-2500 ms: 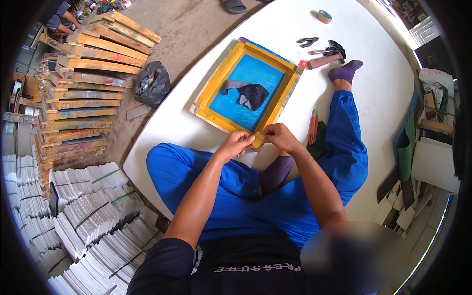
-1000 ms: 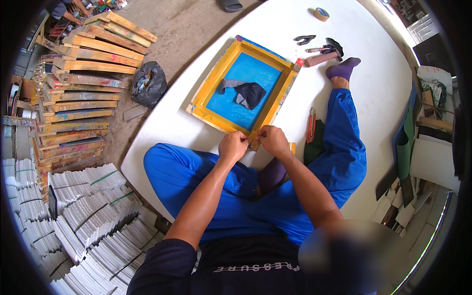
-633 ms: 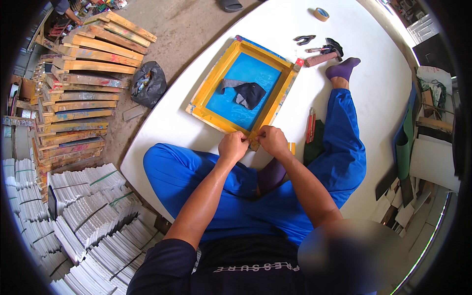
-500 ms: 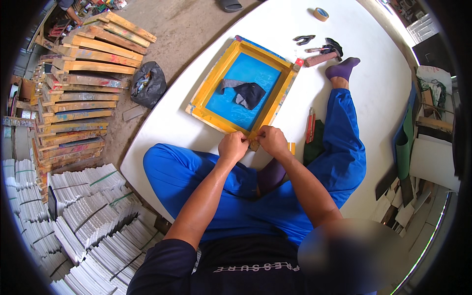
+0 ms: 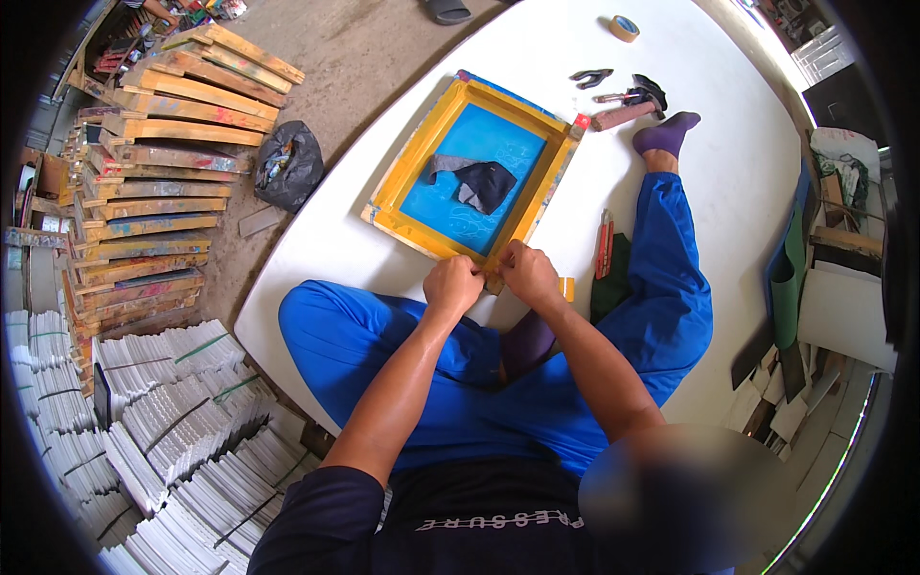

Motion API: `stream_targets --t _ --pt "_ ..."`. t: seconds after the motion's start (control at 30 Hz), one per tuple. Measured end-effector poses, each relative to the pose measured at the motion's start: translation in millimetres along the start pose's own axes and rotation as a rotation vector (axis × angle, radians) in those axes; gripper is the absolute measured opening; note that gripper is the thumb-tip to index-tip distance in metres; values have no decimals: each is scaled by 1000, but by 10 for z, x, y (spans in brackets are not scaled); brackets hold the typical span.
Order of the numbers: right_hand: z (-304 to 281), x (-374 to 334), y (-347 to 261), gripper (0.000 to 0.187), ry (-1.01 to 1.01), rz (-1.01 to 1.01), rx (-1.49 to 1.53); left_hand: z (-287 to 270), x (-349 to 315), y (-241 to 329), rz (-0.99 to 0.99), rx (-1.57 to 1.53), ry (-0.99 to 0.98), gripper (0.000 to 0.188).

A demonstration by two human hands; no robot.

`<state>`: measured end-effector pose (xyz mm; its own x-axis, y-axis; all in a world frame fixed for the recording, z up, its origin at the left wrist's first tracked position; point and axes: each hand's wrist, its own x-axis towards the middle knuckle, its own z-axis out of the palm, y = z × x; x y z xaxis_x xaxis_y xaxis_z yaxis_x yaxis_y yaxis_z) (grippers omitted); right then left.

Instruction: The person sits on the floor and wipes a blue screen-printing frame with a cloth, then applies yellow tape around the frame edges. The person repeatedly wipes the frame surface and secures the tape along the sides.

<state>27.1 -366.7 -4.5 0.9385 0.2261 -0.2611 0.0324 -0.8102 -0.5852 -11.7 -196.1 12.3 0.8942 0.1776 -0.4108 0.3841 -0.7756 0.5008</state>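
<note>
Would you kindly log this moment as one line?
left hand: curled at yellow frame, near corner; right hand: curled, same corner; grip: unclear; dark cloth: on blue panel

The wooden frame in front of me is rectangular, its inner sides yellow-orange, its outer edges stained with paint, one far corner marked red. A bright blue sheet with faint pale lines spans it. It lies aslant on the white table, nearer that table's left edge. Its nearest corner sits between my left hand and right hand, fingers curled there; whatever I pinch is hidden.
</note>
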Motion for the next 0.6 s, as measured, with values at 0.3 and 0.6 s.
stream_targets --t 0.3,0.6 --pt "-31 -56 -137 27 40 -21 -152 -94 70 62 -77 66 -88 27" --pt "-113 -63 -82 35 168 -94 -228 -199 75 50 -95 94 -109 49"
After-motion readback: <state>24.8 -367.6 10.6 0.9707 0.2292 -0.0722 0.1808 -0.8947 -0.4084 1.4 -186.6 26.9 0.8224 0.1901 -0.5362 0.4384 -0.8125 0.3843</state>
